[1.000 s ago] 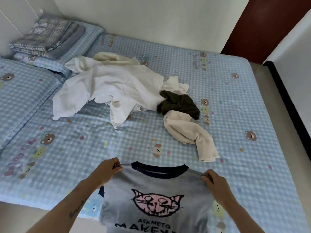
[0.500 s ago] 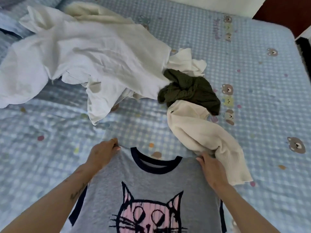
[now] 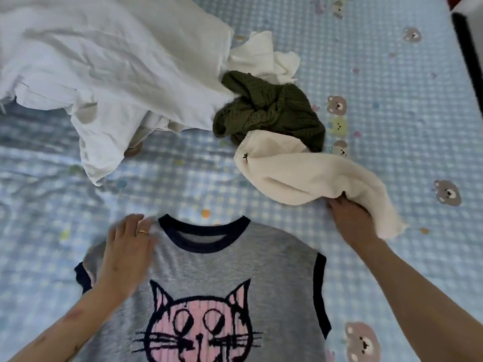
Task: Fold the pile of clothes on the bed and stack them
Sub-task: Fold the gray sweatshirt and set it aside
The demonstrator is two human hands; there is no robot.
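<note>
A grey sleeveless top (image 3: 274,262) with navy trim and a pink cat face lies flat, front up, on the bed (image 3: 392,87) near its front edge. My left hand (image 3: 128,252) rests flat on its left shoulder, fingers spread, a ring on one finger. My right hand (image 3: 350,218) has left the top and reaches under the cream fleecy garment (image 3: 308,176) to its upper right; its fingers are hidden in the fabric. Behind it lie a crumpled olive knit (image 3: 269,111) and a large white garment (image 3: 109,61).
The bed has a blue checked sheet with bear prints. A smaller white cloth (image 3: 264,56) sits behind the olive knit. A dark strip of floor edge (image 3: 467,48) shows at the upper right. Open sheet lies at the left and right of the grey top.
Both hands let go of the grey top's shoulders. The left hand now lies flat on it. The right hand moved right and up to the cream garment. The camera dropped closer.
</note>
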